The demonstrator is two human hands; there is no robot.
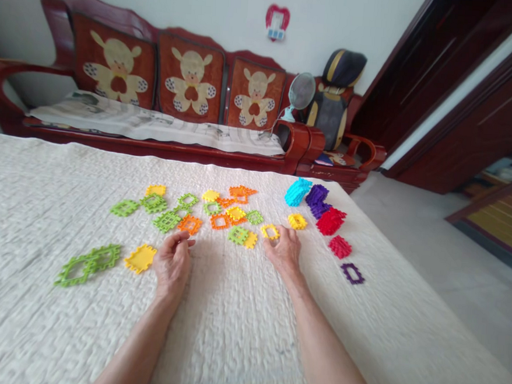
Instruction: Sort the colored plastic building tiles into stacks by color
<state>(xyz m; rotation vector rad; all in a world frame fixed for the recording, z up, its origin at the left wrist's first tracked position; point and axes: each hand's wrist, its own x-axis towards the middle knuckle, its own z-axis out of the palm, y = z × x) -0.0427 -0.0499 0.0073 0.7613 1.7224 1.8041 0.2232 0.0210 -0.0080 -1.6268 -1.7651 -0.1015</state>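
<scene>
Flat plastic interlocking tiles in green, yellow and orange lie scattered on a white quilted cloth (237, 331). My right hand (283, 250) pinches a yellow open-frame tile (270, 231) at its near edge. My left hand (173, 261) rests on the cloth with fingers curled and nothing visible in them, between a solid yellow tile (139, 258) and an orange frame tile (189, 223). Two joined green frame tiles (88, 262) lie farther left. Sorted stacks stand to the right: blue (297, 191), purple (317, 200), red (330, 220).
A small red stack (340, 246) and a single purple frame tile (352, 273) lie near the table's right edge. A dark wooden sofa (163, 144) with bear cushions runs behind the table, with a small fan (301, 92) at its end. Wooden doors (455, 100) stand at right.
</scene>
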